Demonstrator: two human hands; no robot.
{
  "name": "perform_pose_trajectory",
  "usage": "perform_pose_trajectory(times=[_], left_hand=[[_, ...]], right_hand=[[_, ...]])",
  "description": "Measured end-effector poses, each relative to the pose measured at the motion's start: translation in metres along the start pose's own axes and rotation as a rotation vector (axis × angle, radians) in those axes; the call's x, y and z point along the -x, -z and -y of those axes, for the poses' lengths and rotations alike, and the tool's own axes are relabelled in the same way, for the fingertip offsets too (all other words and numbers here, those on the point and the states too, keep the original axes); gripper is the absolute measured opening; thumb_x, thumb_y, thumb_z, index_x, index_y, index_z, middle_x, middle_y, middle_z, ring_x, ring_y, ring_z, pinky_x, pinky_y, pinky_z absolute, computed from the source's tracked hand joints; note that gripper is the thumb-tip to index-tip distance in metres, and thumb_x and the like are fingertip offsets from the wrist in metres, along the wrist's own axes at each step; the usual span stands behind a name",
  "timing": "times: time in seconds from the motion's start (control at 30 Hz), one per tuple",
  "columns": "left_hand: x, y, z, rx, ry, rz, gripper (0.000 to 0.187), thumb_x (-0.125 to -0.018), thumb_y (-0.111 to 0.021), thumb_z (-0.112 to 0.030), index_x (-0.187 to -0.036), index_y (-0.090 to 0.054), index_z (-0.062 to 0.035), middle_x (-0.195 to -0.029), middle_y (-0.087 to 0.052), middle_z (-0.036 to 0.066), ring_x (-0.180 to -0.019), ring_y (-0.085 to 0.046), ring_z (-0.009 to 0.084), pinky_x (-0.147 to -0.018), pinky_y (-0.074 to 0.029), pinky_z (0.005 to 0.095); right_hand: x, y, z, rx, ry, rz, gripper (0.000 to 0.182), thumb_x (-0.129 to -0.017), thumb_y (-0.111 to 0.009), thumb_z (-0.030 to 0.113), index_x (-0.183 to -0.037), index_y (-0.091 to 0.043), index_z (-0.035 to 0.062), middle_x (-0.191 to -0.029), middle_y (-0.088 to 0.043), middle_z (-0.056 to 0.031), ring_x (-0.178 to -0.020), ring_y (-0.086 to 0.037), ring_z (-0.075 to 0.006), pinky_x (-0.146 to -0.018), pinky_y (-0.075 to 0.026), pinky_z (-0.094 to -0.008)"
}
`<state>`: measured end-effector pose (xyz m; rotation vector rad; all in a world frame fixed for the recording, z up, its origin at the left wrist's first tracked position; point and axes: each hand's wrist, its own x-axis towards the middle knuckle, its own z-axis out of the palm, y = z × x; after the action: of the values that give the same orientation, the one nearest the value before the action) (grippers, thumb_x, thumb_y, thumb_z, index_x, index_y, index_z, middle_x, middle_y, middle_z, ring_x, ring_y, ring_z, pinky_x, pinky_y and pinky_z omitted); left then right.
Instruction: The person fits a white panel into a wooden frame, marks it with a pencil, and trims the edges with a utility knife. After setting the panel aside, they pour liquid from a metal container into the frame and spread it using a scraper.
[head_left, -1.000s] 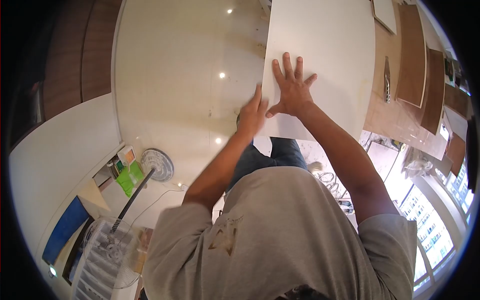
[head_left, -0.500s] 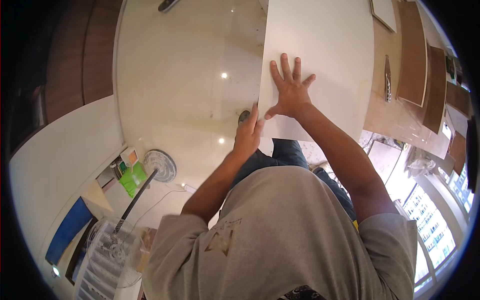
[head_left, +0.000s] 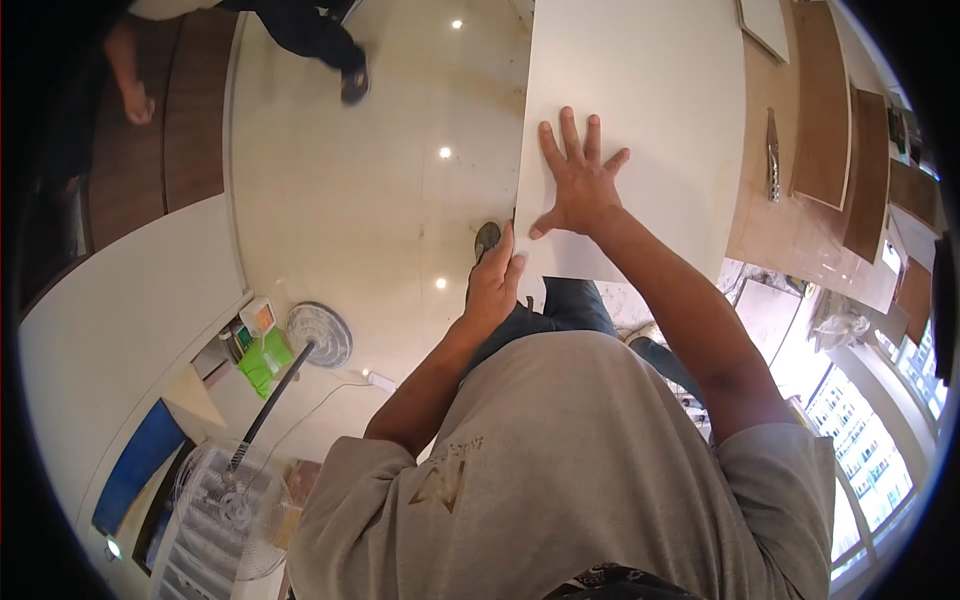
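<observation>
A large white board [head_left: 650,110] lies flat in front of me, its left edge and near corner by my hands. My right hand [head_left: 582,190] rests palm down on the board near that edge, fingers spread wide. Beside the edge is my left hand [head_left: 490,292], held sideways with its fingers stretched forward along it and the thumb a little apart. Its lower fingers are mostly hidden, and it seems to touch the edge rather than wrap round it.
To the right lie a knife-like tool [head_left: 773,155] and brown panels [head_left: 825,110] on a wooden surface. At left stand a fan [head_left: 225,510] with a round base [head_left: 320,333] and a green bag [head_left: 264,362]. Another person's leg [head_left: 310,35] and hand [head_left: 138,104] show at upper left.
Another person has come into view at upper left. My left hand has slid slightly back toward me along the board's edge; my right hand stays in place.
</observation>
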<state>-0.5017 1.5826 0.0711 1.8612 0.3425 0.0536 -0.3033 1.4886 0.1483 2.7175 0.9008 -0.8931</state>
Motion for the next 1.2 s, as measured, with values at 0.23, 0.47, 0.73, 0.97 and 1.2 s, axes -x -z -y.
perform_pose_trajectory(times=[0.23,0.47,0.73,0.97,1.2], left_hand=[[-0.208,0.003,-0.02,-0.036,0.052,-0.045,0.058,-0.102,-0.05,-0.03,-0.15,-0.042,0.0011,-0.102,-0.069,0.03,-0.099,-0.065,0.0474,-0.085,-0.052,0.0494],[-0.054,0.005,-0.022,-0.12,0.226,0.107,0.06,-0.103,-0.051,-0.019,-0.157,-0.032,0.0003,-0.123,-0.063,0.031,-0.114,-0.062,0.044,-0.094,-0.05,0.0463],[0.083,0.041,-0.015,0.079,0.617,-0.023,0.056,-0.106,-0.049,-0.02,-0.155,-0.035,0.0037,-0.15,-0.052,0.025,-0.136,-0.055,0.0301,-0.11,-0.042,0.0329],[0.014,0.018,-0.032,-0.062,0.339,-0.176,0.056,-0.106,-0.05,-0.016,-0.157,-0.035,-0.0001,-0.148,-0.054,0.025,-0.132,-0.058,0.0324,-0.107,-0.043,0.0326],[-0.028,-0.002,-0.04,-0.136,0.235,-0.061,0.059,-0.105,-0.053,-0.019,-0.157,-0.033,-0.0005,-0.144,-0.056,0.028,-0.13,-0.059,0.0365,-0.107,-0.046,0.0365]], right_hand=[[0.0,-0.001,0.002,-0.032,0.012,-0.049,0.148,-0.049,-0.097,0.057,-0.164,-0.012,0.0185,-0.171,-0.002,-0.0153,-0.154,0.001,-0.0498,-0.105,-0.023,-0.086],[0.001,0.007,0.001,-0.022,0.013,-0.019,0.144,-0.052,-0.095,0.057,-0.164,-0.013,0.0184,-0.171,-0.002,-0.0151,-0.155,0.0,-0.0491,-0.105,-0.023,-0.0852],[0.001,0.003,-0.003,0.01,0.053,-0.088,0.129,-0.065,-0.08,0.072,-0.163,-0.02,0.0126,-0.17,-0.008,-0.0157,-0.153,-0.008,-0.0483,-0.102,-0.027,-0.0846],[-0.04,-0.017,-0.005,-0.004,0.071,-0.383,0.089,-0.095,-0.05,0.067,-0.161,-0.028,0.0107,-0.169,-0.017,-0.0119,-0.152,-0.016,-0.0428,-0.103,-0.025,-0.0837],[-0.139,0.033,-0.038,-0.04,-0.027,-0.508,0.08,-0.098,-0.05,0.056,-0.16,-0.03,0.0082,-0.171,-0.014,-0.0093,-0.155,-0.013,-0.0404,-0.104,-0.015,-0.0873]])
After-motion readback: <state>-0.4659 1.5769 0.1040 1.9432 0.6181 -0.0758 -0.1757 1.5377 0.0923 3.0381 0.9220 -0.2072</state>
